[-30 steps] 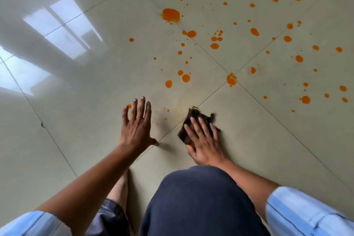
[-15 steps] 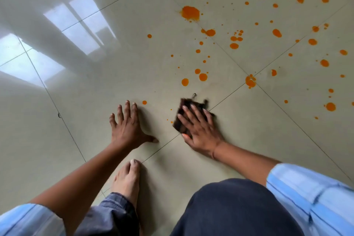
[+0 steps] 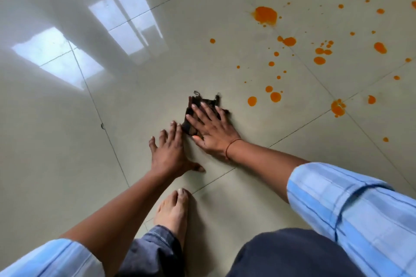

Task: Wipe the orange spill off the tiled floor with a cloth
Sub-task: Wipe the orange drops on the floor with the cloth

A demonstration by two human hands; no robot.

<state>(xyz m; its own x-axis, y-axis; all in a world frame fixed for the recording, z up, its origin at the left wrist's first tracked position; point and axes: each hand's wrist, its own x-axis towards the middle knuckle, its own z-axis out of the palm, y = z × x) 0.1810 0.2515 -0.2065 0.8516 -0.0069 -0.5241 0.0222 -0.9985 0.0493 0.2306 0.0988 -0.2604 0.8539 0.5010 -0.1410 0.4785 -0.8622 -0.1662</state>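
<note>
Glossy pale tiled floor (image 3: 56,164) carries bright window reflections (image 3: 126,20).

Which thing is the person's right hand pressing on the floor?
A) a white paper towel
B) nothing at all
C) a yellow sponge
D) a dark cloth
D: the right hand lies flat, fingers straight, on a dark cloth on the tiled floor, just short of the orange spots.
</note>
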